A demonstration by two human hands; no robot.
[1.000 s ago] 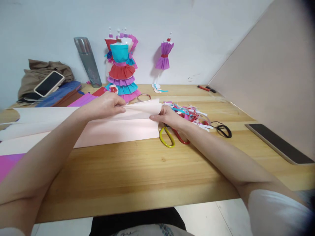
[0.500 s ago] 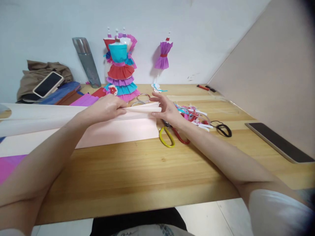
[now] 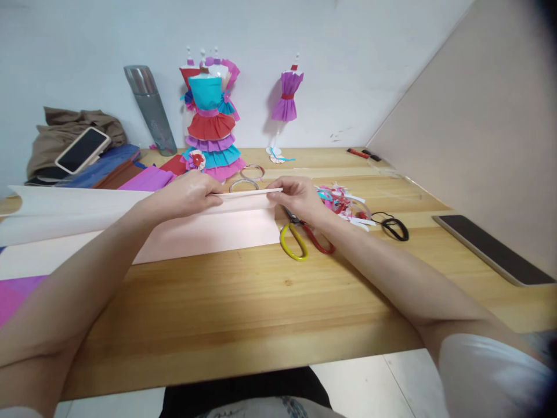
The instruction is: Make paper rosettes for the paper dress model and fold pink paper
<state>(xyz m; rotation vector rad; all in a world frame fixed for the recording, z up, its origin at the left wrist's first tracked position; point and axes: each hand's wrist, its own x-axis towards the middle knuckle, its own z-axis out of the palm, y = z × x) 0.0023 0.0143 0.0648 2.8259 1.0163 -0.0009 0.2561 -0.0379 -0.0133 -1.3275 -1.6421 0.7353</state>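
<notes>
A long pale pink sheet of crepe paper (image 3: 217, 229) lies across the left half of the table, its far edge folded over and lifted. My left hand (image 3: 189, 194) pinches that fold between thumb and fingers. At the sheet's right end, my right hand (image 3: 298, 197) grips the folded edge, thumb below and fingers on top. The fold is stretched fairly straight between both hands. Scissors (image 3: 295, 241) with one yellow and one red handle lie beneath my right wrist, their blades partly hidden. Two rolls of tape (image 3: 244, 185) rest just beyond the fold.
Paper scraps (image 3: 343, 203) and a black cord loop (image 3: 395, 229) lie right of my hand. A phone (image 3: 494, 249) is at the right. Several dress forms in paper dresses (image 3: 212, 125), a smaller purple one (image 3: 287, 98), and a bottle (image 3: 151, 110) stand along the wall.
My right hand has closed from spread fingers onto the fold's right end. The loose folded edge now looks flatter and narrower. My left hand has kept its pinch.
</notes>
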